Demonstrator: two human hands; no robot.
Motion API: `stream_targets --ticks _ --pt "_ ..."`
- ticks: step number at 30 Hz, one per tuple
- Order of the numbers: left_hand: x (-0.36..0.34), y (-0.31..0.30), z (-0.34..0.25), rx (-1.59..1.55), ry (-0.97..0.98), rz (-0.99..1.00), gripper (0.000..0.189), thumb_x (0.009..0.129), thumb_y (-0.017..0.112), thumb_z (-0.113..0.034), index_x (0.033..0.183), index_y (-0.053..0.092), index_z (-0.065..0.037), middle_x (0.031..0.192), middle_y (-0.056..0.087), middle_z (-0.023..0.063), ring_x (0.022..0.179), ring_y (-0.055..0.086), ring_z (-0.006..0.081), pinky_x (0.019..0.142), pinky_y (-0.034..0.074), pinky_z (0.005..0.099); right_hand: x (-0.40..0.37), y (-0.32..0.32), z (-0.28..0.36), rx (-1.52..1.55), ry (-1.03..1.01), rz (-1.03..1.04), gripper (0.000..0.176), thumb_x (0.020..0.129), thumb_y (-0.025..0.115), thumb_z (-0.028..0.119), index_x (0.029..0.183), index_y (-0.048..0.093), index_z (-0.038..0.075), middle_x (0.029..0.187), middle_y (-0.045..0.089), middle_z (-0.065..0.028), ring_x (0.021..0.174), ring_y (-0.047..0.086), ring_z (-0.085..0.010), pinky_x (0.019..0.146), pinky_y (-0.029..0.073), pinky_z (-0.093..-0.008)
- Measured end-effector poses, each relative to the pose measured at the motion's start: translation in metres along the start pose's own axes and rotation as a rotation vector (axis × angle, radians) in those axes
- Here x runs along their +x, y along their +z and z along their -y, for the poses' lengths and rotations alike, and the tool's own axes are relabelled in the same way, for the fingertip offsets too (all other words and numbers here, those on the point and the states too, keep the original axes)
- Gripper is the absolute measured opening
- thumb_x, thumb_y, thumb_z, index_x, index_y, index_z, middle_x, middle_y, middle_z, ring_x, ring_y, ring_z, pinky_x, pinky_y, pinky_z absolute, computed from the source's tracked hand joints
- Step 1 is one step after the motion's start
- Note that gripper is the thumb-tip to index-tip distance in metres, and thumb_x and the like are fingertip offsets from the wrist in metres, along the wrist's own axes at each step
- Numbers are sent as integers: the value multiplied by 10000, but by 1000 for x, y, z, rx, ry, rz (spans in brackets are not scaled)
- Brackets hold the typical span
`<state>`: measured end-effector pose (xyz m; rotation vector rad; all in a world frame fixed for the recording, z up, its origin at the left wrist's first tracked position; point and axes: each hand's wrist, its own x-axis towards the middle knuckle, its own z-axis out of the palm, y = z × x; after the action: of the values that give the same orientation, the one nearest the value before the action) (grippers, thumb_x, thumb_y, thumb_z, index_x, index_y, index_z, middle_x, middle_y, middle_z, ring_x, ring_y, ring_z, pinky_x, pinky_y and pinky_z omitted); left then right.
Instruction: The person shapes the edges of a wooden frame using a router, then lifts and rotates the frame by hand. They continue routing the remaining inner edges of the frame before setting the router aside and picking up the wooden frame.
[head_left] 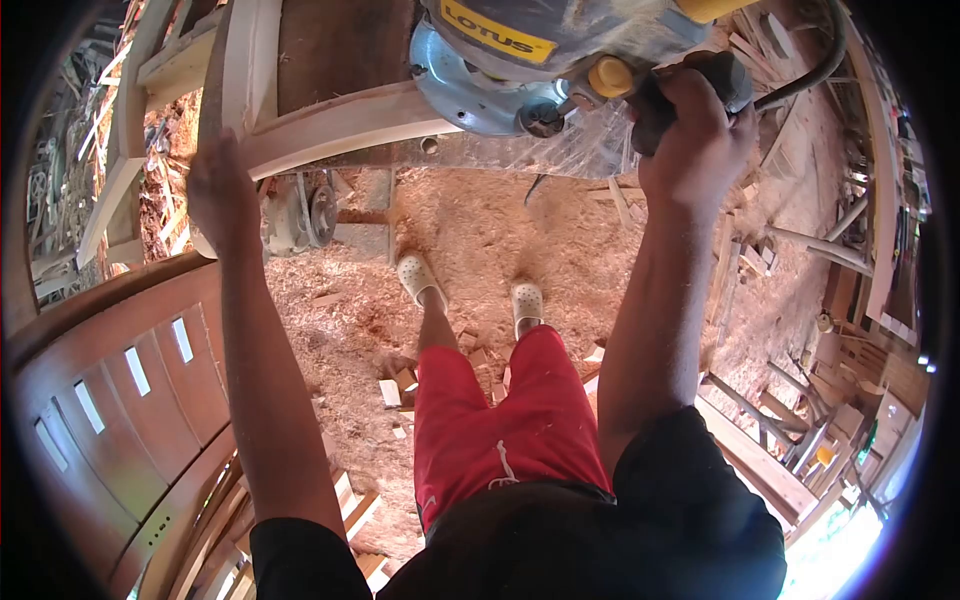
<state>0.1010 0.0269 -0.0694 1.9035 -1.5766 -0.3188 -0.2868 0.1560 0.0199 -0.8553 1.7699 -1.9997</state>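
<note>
A router [575, 50] with a grey body, a yellow LOTUS label and a round blue base rests on a pale wooden frame [345, 128] at the top of the view. My right hand [695, 140] is closed round its black side handle. Pale streaks like flying chips show beside the base. On the left, my left hand [222, 190] is wrapped round the frame's corner; its fingertips are partly hidden. The frame lies on a brown bench surface [320, 45]. From the router's right side runs a dark cord [825, 60].
Wood shavings cover the floor [480, 220], with offcuts scattered near my feet. A reddish-brown panel [130, 400] with slots stands at lower left. Slatted wood [130, 140] is at upper left, and stacked lumber [835, 390] is on the right. A grey disc [322, 213] sits below the bench.
</note>
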Motion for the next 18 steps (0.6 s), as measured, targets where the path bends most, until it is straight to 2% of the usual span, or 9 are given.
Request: stream_targets --ticks 3,5,7,10,13,16,18 --pt "-22 -7 1 -115 -11 73 459 1007 619 -398 1161 736 19 955 757 138 886 692 217 850 528 390 -3 7 2 72 30 10 104 781 650 80 829 645 -12 692 620 -40 578 543 -112 532 457 -274" --pt "-22 -5 8 -210 17 94 477 1014 623 -421 1184 740 10 964 758 126 886 677 172 827 525 335 -4 9 2 93 33 17 97 786 645 75 830 641 -11 682 615 -43 553 533 -109 506 446 -269" --pt "-22 -4 8 -369 -82 94 480 1013 629 -422 1190 737 11 952 757 121 879 679 171 821 529 336 -3 13 0 90 13 18 89 790 642 71 830 636 -9 672 609 -45 529 524 -107 483 436 -264" --pt "-22 -10 2 -320 -155 194 367 1037 589 -259 1273 678 7 1192 712 150 1131 685 203 887 597 317 -4 14 3 83 46 64 65 773 583 22 808 606 -26 744 634 -125 567 584 -226 525 485 -347" --pt "-23 1 18 -238 4 74 457 1011 637 -419 1200 746 -17 934 763 101 859 677 148 804 526 332 -7 18 6 71 58 102 65 773 583 20 816 603 -24 736 628 -122 559 579 -220 525 479 -339" --pt "-25 -1 10 -350 -103 93 449 1013 636 -416 1213 745 -30 878 751 77 819 656 120 770 520 314 -9 26 5 31 23 99 71 773 591 24 825 608 -22 736 632 -121 554 578 -210 525 475 -331" --pt "-28 -4 1 -321 -120 88 446 1015 634 -412 1226 741 -34 835 730 64 776 629 105 734 510 302 -6 30 -5 -88 -156 168 71 777 596 31 826 612 -18 733 636 -118 557 583 -203 524 472 -323"
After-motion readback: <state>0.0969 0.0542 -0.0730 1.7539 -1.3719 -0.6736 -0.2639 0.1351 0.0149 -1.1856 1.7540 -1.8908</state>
